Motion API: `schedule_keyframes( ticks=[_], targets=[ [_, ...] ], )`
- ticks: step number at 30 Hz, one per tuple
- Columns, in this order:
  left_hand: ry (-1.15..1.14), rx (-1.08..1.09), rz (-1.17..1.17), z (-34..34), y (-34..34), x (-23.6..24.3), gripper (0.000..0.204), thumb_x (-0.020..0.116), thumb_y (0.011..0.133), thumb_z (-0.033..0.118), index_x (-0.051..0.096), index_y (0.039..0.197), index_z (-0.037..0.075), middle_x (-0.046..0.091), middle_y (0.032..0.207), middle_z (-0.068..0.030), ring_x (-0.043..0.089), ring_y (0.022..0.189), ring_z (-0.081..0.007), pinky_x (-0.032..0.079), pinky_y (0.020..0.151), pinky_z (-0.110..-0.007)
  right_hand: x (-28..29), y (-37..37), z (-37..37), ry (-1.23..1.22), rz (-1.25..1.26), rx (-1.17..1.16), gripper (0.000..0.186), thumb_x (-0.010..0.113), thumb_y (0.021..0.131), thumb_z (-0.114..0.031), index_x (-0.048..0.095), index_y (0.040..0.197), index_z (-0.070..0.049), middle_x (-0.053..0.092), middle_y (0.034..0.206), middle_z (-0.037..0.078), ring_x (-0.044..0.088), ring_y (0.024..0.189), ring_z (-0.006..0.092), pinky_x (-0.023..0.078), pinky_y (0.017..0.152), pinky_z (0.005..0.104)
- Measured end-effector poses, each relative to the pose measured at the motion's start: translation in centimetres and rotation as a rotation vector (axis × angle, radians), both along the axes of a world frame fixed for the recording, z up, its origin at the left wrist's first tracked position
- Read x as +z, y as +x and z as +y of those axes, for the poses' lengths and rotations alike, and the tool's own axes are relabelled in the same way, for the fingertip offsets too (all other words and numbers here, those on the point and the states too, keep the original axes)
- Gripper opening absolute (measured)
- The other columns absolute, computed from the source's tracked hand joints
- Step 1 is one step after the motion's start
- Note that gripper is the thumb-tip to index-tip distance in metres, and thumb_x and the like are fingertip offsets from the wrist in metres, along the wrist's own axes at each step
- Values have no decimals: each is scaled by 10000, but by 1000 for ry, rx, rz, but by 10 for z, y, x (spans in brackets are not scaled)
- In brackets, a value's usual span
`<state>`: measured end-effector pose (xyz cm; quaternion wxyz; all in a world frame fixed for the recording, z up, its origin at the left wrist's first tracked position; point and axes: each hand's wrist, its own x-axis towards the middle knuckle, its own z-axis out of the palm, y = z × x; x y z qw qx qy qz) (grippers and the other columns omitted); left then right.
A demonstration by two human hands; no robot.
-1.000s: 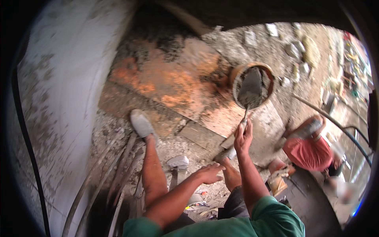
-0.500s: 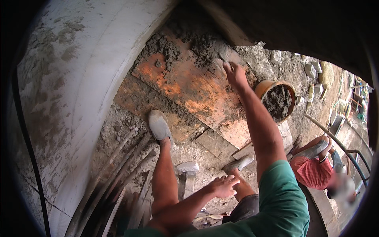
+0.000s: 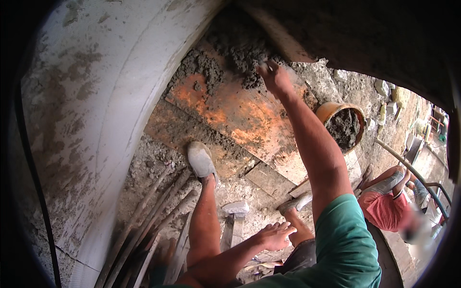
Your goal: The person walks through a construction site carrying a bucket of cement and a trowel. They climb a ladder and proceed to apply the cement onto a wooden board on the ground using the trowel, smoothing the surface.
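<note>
The right hand (image 3: pixel 274 77) is stretched far out and closed around the handle of a trowel (image 3: pixel 265 66), of which only a small pale part shows above the knuckles; its blade cannot be made out. The hand presses into a heap of grey mortar (image 3: pixel 240 57) that lies at the far end of an orange-stained board (image 3: pixel 230 115), close under a plastered wall (image 3: pixel 96 96). The left hand (image 3: pixel 274 235) hangs low by the knees, fingers spread and loose, holding nothing. To the right of the outstretched arm stands an orange bucket (image 3: pixel 329 111) with more mortar in it. Below, 2 feet in pale shoes rest on rubble beside a bundle of sticks (image 3: pixel 149 221). A person in a red shirt (image 3: pixel 386 209) crouches at the lower right.
</note>
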<state>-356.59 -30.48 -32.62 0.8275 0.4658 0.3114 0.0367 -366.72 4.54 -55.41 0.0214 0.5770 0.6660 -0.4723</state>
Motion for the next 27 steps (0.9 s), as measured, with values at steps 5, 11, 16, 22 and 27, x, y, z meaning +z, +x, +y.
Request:
schedule_keyframes(
  ticks=[5,11,16,22,27],
  targets=[
    [26,-7,-27,9,5,0,678,575,927,351,356,1531,132,356,1540,-187,450,1351,-375,379,1115,-507,-32,6,18,115,103,-19,483,668,969,-413,606,1275,-44,624,715,51,507,522,116,412,469,327],
    [-62,-51,31,22,4,1,690,572,933,357,335,1550,159,298,1593,-188,400,1414,-377,344,1163,-483,1,22,-18,64,208,-24,455,681,961,-388,637,1231,-26,676,893,124,631,804,225,481,722,346],
    [-25,-61,72,17,23,-5,691,574,942,372,329,1556,171,272,1612,-189,382,1431,-377,330,1178,-467,51,53,-42,-68,174,-22,485,709,948,-382,636,1255,-14,730,984,184,696,915,244,529,819,360],
    [22,-61,68,-5,56,-27,730,573,938,423,308,1547,120,294,1601,-190,399,1409,-407,357,1155,-467,102,131,-107,-170,106,-68,480,678,956,-435,612,1235,-50,706,994,204,704,907,293,529,786,400],
    [3,-91,99,-9,74,-32,692,598,943,456,362,1519,155,326,1583,-176,374,1431,-384,346,1159,-471,185,200,-155,-167,136,-114,377,662,974,-362,598,1143,-31,615,826,132,602,724,231,490,664,379]
  ],
)
